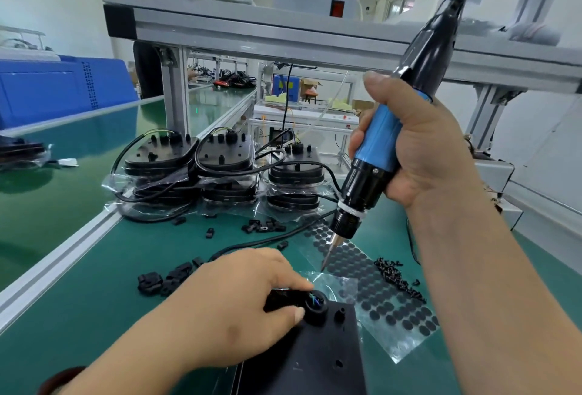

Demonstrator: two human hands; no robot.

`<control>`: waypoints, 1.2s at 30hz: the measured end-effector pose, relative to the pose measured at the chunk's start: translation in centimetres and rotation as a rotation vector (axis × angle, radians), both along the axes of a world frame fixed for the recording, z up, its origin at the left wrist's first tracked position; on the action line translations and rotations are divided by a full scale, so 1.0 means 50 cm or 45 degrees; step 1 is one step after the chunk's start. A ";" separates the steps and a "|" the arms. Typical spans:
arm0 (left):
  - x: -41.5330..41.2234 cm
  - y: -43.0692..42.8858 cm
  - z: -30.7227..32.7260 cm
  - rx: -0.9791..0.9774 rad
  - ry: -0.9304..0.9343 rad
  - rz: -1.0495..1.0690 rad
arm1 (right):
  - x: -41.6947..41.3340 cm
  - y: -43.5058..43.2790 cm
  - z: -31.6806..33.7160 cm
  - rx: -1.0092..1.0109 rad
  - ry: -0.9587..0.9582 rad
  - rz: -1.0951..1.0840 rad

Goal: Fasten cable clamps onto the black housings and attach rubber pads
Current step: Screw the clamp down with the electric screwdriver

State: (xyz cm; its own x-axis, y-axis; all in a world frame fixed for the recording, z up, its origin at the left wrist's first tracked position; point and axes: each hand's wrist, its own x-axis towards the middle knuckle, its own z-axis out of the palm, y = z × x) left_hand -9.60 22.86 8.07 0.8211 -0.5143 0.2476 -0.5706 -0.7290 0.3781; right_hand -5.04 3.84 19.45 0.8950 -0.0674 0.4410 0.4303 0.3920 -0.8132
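A black housing (318,360) lies on the green mat at the bottom centre, with a round cable port and coloured wires at its top. My left hand (239,303) pinches a small black cable clamp (282,297) against the housing beside that port. My right hand (422,149) grips a blue and black electric screwdriver (374,158); its bit tip hangs above the mat just beyond the housing. A clear sheet of black rubber pads (362,272) lies under the bit, to the right of the housing. A small heap of black screws (396,275) rests on that sheet.
Stacks of black housings with cables (220,171) in plastic wrap stand at the back of the mat. Loose clamps (163,278) are scattered left of my hand and more clamps (263,226) lie further back. An aluminium rail (63,256) borders the left; a frame shelf (283,29) spans overhead.
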 end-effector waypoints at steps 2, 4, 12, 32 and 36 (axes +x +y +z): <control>0.004 -0.008 -0.003 -0.062 0.037 -0.027 | 0.001 0.002 0.000 0.009 0.009 0.020; 0.015 -0.008 -0.005 -0.178 0.161 -0.029 | 0.002 0.003 0.000 0.003 0.011 0.031; 0.050 -0.001 -0.015 -0.347 0.421 -0.110 | 0.008 0.003 -0.003 0.000 0.024 0.088; 0.062 -0.089 0.124 -0.998 0.393 -0.040 | 0.026 0.016 -0.036 -0.037 0.155 0.127; 0.055 -0.143 0.111 -1.302 0.510 -0.101 | 0.001 -0.032 -0.039 -0.267 0.119 0.013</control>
